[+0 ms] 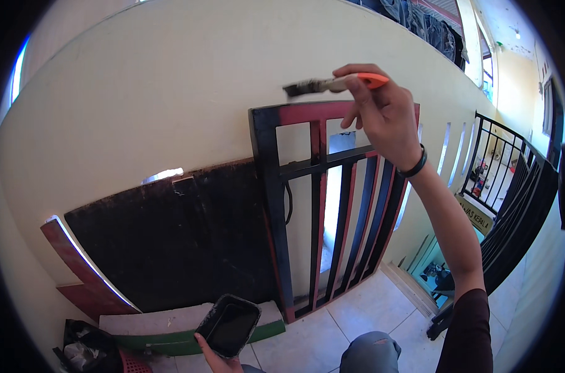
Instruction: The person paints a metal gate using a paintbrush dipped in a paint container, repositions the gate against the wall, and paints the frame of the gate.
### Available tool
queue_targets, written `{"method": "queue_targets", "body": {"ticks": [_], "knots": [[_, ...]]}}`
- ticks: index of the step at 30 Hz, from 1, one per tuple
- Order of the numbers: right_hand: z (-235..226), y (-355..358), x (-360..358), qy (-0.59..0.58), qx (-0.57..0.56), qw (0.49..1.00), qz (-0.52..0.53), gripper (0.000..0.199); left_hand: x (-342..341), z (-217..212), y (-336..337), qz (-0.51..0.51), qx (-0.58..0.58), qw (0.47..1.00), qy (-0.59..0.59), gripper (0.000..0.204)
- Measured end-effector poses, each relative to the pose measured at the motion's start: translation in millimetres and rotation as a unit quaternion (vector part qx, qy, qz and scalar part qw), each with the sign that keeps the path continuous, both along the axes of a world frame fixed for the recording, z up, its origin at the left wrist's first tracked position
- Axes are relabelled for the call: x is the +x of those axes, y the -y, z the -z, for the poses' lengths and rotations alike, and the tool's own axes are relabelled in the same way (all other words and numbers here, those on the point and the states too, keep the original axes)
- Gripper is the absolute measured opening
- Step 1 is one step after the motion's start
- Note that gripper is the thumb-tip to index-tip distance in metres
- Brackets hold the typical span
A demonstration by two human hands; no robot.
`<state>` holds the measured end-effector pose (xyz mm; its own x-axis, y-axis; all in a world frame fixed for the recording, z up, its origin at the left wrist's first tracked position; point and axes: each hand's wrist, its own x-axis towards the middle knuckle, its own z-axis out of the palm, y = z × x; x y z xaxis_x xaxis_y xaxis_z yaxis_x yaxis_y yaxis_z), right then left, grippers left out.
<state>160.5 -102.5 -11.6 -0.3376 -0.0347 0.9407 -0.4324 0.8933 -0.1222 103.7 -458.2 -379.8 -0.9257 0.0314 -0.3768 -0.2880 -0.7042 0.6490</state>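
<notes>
Down by our knee, our left hand grips the near edge of a black paint tray, holding it low above the tiled floor. Our right hand is raised high, fingers pinched round the orange handle of a paintbrush, whose dark bristles sit just above the top rail of the metal gate panel leaning on the cream wall.

We judge the wall to be the main worry: the bristles are right beside it, so a slip past the rail would leave a black smear. A loaded brush held this high could also drip onto our forearm or the tiles. With our eyes on the rail, the tray may tilt and spill. The panel only leans, so hard pressure might shift it. A black board stands beside it.
</notes>
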Motion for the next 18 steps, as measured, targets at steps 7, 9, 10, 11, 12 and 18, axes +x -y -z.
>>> {"method": "queue_targets", "body": {"ticks": [7, 9, 10, 11, 12, 18], "knots": [[61.3, 7.0, -2.0, -0.089, 0.318, 0.939, 0.097, 0.026, 2.1, 3.5, 3.5, 0.0, 0.009, 1.0, -0.017, 0.069], [70.8, 9.2, 0.1, -0.105, 0.302, 0.943, 0.094, 0.024, 2.9, 3.6, 3.4, 0.003, 0.007, 1.0, -0.014, 0.069], [74.3, 10.5, 2.3, -0.136, 0.183, 0.972, 0.057, 0.021, 3.0, 3.8, 2.6, 0.005, 0.004, 1.0, -0.009, 0.07], [78.3, 12.2, 5.3, -0.164, 0.061, 0.984, 0.019, 0.019, 3.0, 3.6, 1.8, 0.007, -0.001, 1.0, -0.003, 0.071], [82.7, 16.7, 15.0, -0.139, 0.006, 0.99, 0.015, 0.021, 2.7, 1.8, 2.3, 0.004, -0.008, 1.0, 0.001, 0.071], [157.5, 31.2, 70.7, -0.127, -0.217, 0.967, -0.041, 0.037, 7.5, 5.0, 8.5, 0.018, 0.01, 0.998, -0.054, 0.066]]}}
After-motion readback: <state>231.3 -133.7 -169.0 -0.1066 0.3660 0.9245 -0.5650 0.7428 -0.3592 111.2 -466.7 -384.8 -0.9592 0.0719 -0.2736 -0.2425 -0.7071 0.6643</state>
